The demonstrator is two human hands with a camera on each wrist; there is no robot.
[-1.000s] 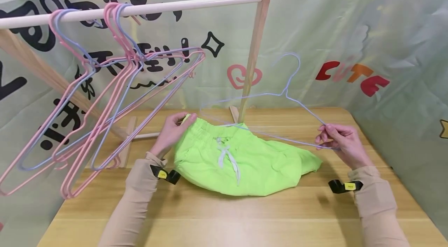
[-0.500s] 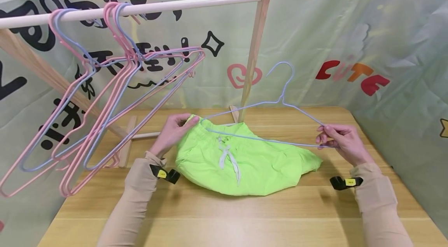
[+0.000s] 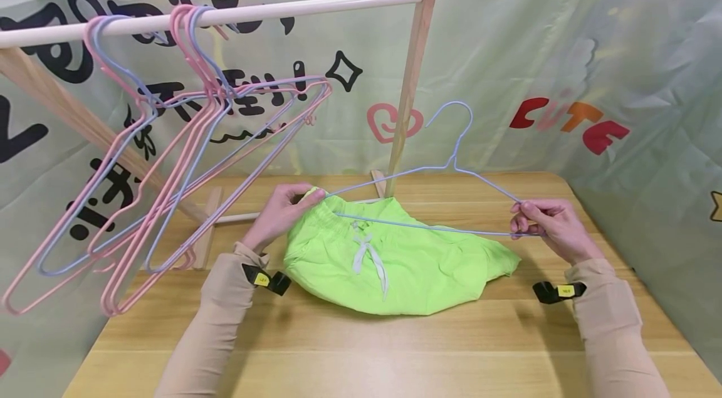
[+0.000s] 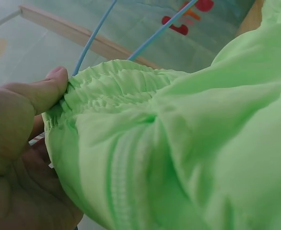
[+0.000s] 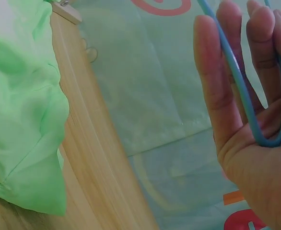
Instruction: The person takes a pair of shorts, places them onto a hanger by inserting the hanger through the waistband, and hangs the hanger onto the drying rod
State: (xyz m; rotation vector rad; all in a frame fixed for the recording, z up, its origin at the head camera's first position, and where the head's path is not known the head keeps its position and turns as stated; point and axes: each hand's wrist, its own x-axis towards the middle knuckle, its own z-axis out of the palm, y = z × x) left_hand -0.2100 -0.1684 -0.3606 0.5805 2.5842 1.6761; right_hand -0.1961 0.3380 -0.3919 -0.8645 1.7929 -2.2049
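Observation:
Lime-green shorts (image 3: 429, 272) with a white drawstring lie bunched on the wooden table. My left hand (image 3: 286, 213) pinches the left end of their elastic waistband, thumb on top, as the left wrist view also shows. In my right hand (image 3: 555, 225) is a blue wire hanger (image 3: 423, 227), gripped by its right corner with the hook pointing up. Its left end dips in behind the front of the waistband near my left thumb, and that tip is hidden by the cloth. In the right wrist view the hanger's rounded corner (image 5: 270, 142) lies against my palm.
On the left stands a rack with a white rail (image 3: 316, 7) and wooden posts (image 3: 410, 84). Several pink and blue hangers (image 3: 169, 197) hang from it, reaching out over the table's (image 3: 361, 360) left side. A printed cloth backdrop (image 3: 507, 41) closes off the back and right.
The hanger has come down and to the left, its left end passing from above the shorts into the waistband. My left hand has shifted slightly right with the waistband.

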